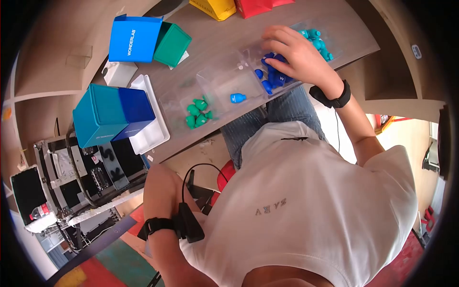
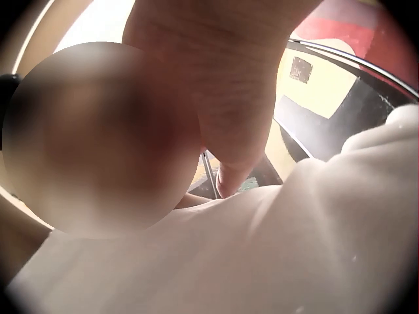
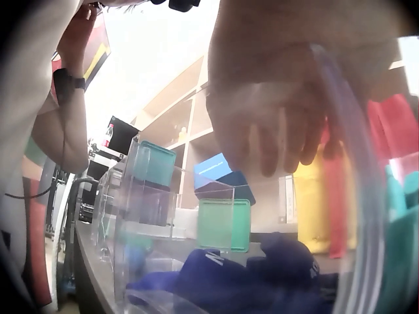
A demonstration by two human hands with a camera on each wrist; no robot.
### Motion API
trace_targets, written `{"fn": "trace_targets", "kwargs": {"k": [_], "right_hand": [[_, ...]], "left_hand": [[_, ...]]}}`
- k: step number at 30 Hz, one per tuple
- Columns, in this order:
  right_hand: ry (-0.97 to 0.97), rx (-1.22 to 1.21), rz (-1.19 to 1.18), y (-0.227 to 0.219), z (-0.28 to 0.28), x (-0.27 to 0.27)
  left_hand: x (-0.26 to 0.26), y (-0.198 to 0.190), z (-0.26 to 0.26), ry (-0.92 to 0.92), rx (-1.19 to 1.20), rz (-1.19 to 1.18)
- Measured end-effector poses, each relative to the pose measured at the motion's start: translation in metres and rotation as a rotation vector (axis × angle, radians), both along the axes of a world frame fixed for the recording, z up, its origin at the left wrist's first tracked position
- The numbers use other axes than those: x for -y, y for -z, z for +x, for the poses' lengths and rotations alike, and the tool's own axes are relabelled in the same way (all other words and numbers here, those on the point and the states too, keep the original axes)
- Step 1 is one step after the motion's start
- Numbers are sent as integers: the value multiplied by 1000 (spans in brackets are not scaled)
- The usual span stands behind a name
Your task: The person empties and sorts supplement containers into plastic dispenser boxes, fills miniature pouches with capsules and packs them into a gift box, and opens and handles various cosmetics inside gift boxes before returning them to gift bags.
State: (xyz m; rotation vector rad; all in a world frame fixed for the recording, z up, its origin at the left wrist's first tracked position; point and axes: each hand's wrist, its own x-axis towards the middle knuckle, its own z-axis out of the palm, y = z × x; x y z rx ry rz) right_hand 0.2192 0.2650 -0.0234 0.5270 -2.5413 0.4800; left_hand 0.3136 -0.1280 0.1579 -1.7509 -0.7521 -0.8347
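Note:
My right hand [image 1: 299, 55] hovers over a clear compartment of small dark blue bottles [image 1: 276, 77], some marked with a white W. In the right wrist view its fingers [image 3: 265, 147] hang loosely above the dark blue bottles [image 3: 222, 281], with nothing between them. My left hand [image 2: 209, 91] is raised near the head, above the white shirt [image 2: 229, 261]; its fingers are mostly hidden. Teal bottles [image 1: 318, 43] lie right of the right hand. One light blue bottle [image 1: 237, 98] and a group of green bottles [image 1: 198, 114] lie in compartments to the left.
Blue [image 1: 134, 40] and green [image 1: 173, 45] boxes stand at the table's back left. Teal [image 1: 100, 115] and dark blue [image 1: 136, 112] boxes sit by a white tray [image 1: 160, 115]. Yellow [image 1: 215, 7] and red [image 1: 253, 7] bags are at the back. A cart [image 1: 71, 167] stands left.

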Motion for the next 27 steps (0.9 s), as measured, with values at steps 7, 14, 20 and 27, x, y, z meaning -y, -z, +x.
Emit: {"fn": "trace_targets", "kwargs": {"k": [7, 14, 20, 27], "right_hand": [[-5, 59, -21, -2, 2, 0], [-1, 68, -38, -1, 2, 0], [-20, 57, -41, -6, 2, 0], [-18, 35, -39, -8, 0, 3]], "left_hand": [[-34, 12, -37, -213, 15, -269], [-34, 17, -61, -185, 212, -796], [-25, 22, -100, -216, 451, -1184], [-32, 113, -160, -1015, 1057, -762]]}}
